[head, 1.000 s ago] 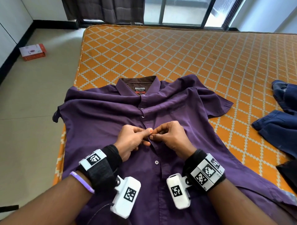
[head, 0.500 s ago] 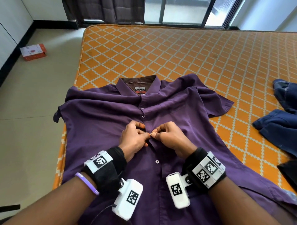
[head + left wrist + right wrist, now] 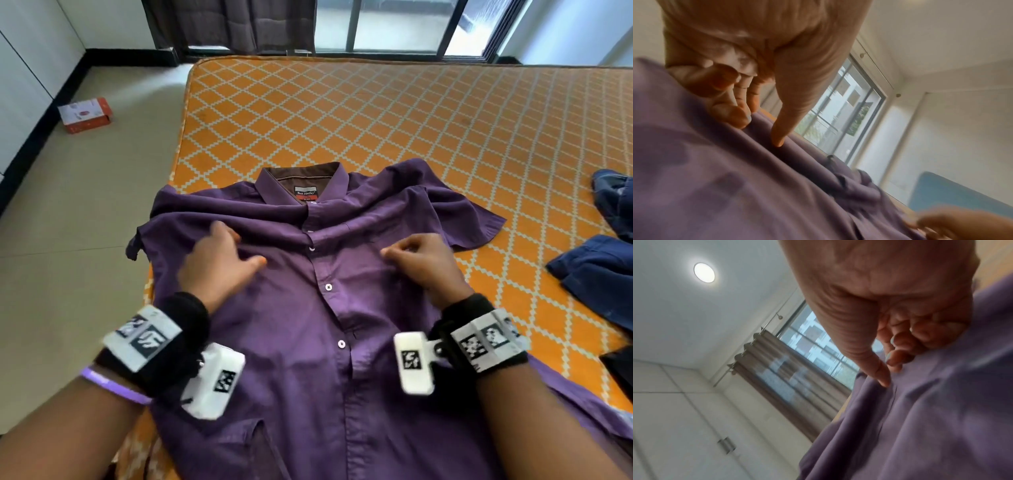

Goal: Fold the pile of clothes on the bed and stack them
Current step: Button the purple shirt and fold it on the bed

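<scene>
Purple cotton, thin and limp, is what this job turns on: the purple shirt lies face up and buttoned on the near left part of the bed, its left edge hanging off the mattress side. Over on the floor to the left sits a small red box, well apart from everything. The left hand lies spread and flat on the shirt's chest panel, fingers straight and touching the cloth. Left of the placket, ridges of fabric run up towards the collar. The right hand rests on the other chest panel with fingers loosely curled, holding nothing that I can make out. Further right lie blue clothes, still unfolded. I'd judge the cloth light and floppy, likely to slide and wrinkle, so the shoulder seams and hem are the places to take hold for folding. A second ago both hands were together at the middle, pinching at a button; now they have parted outwards across the chest.
</scene>
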Motion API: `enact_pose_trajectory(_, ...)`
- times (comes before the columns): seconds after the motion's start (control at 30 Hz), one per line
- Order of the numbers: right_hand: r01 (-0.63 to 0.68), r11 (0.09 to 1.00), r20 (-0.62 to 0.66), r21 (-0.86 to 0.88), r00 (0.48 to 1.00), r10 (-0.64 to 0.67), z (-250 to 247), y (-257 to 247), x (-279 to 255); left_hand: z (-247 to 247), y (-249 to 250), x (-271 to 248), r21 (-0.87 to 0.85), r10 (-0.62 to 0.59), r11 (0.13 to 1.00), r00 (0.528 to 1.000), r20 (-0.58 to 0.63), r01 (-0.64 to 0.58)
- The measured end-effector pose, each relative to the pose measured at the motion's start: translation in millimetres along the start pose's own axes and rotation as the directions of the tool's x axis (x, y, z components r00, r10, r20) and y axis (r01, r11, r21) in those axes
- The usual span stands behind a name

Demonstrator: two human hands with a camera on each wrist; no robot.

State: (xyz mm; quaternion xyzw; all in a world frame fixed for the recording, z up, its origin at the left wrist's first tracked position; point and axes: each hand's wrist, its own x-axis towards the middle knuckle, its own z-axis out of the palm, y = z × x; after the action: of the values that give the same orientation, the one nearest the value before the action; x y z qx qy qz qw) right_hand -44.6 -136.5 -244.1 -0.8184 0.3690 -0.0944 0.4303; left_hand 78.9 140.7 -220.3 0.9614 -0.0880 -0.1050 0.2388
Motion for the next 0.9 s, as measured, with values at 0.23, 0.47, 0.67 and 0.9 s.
enact_pose_trajectory(0.23,-0.223,0.970,-0.084,-0.100,0.973,0.215,-49,44,46,-50,-75,28,0.170,-0.377,0.919,0.920,0.110,0.356)
enact_pose_trajectory(0.47,-0.219,0.973,-0.076,-0.074,0.974,0.214,-26,41,54,-45,-92,33,-0.111,-0.419,0.881,0.867,0.271,0.460)
enact_pose_trajectory(0.67,-0.145,0.930,-0.027,0.338,0.986,0.164,-22,17,58,-47,-99,48,-0.247,-0.372,0.901,0.928,-0.023,0.355)
enact_pose_trajectory(0.9,0.110,0.956,-0.079,0.273,0.993,-0.092,-20,-25,46,-59,-55,35,-0.305,-0.301,0.935,0.863,-0.406,0.182)
